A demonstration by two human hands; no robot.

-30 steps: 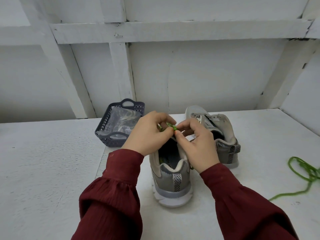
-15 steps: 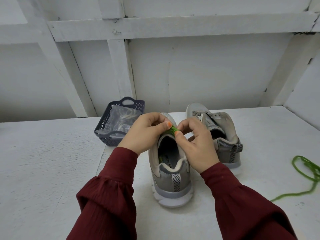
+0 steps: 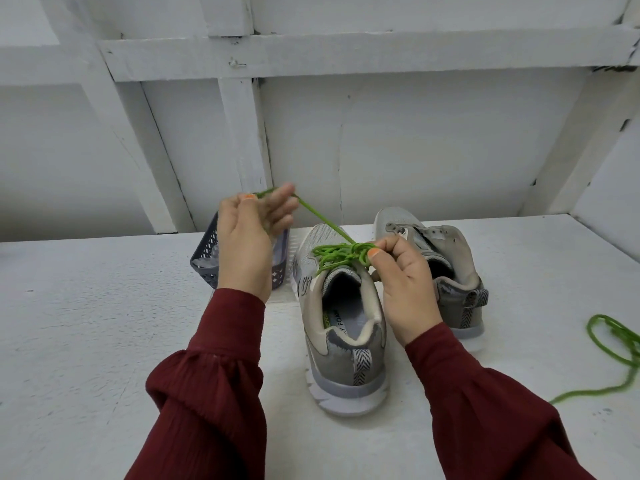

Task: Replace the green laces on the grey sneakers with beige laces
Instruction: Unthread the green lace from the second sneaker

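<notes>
Left fingers (image 3: 277, 211) pinching green lace (image 3: 320, 218) taut, right fingers (image 3: 389, 245) pinching its bunch above sneaker (image 3: 346, 344)

White painted panel wall (image 3: 433, 150) across upper frame. Horizontal beam (image 3: 346, 55) near top; vertical post (image 3: 242, 133) centre-left; left diagonal brace (image 3: 147, 150), right diagonal brace (image 3: 575, 150). Rough white tabletop (image 3: 86, 341) fills lower frame. Light even, diffuse.

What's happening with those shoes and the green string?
A person is taking the green lace out of the nearer grey sneaker. The left hand holds one strand up, taut, while the right hand pinches the bunched lace at the shoe's top. The other sneaker looks laceless, and a loose green lace lies on the table.
</notes>
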